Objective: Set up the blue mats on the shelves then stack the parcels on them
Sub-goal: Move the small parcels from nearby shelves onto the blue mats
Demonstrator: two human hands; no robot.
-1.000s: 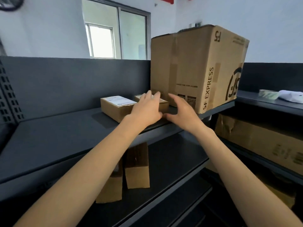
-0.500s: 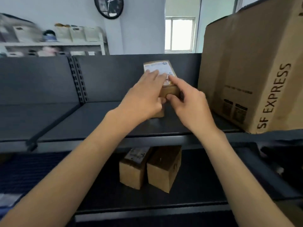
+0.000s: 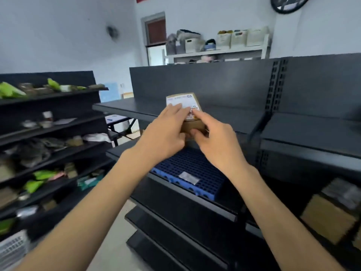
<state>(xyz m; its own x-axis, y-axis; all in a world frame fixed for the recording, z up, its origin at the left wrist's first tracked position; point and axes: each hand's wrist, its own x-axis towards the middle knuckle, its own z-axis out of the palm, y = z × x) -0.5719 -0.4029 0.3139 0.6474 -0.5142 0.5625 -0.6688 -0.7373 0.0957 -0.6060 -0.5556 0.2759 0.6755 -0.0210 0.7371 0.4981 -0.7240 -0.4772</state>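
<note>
Both hands hold small cardboard parcels [image 3: 192, 125] in the air; the top one carries a white label, and a second seems to sit beneath it. My left hand [image 3: 166, 132] grips the left side, fingers on the label. My right hand [image 3: 214, 140] grips the right side and front. Below the parcels a blue grid mat [image 3: 192, 169] lies on a dark shelf [image 3: 213, 204], with a small silver sticker on it. The parcels hang above the mat's far end, apart from it.
An upper dark shelf [image 3: 125, 108] runs behind the parcels. Another dark shelf unit [image 3: 58, 132] at the left holds green bags and mixed goods. Brown boxes [image 3: 330, 218] sit low at the right. A white basket [image 3: 11, 249] stands at the bottom left.
The parcels were lifted off the shelf beside the big SF Express box. My view and hands have swung left, and the parcels now hang over the blue mat.
</note>
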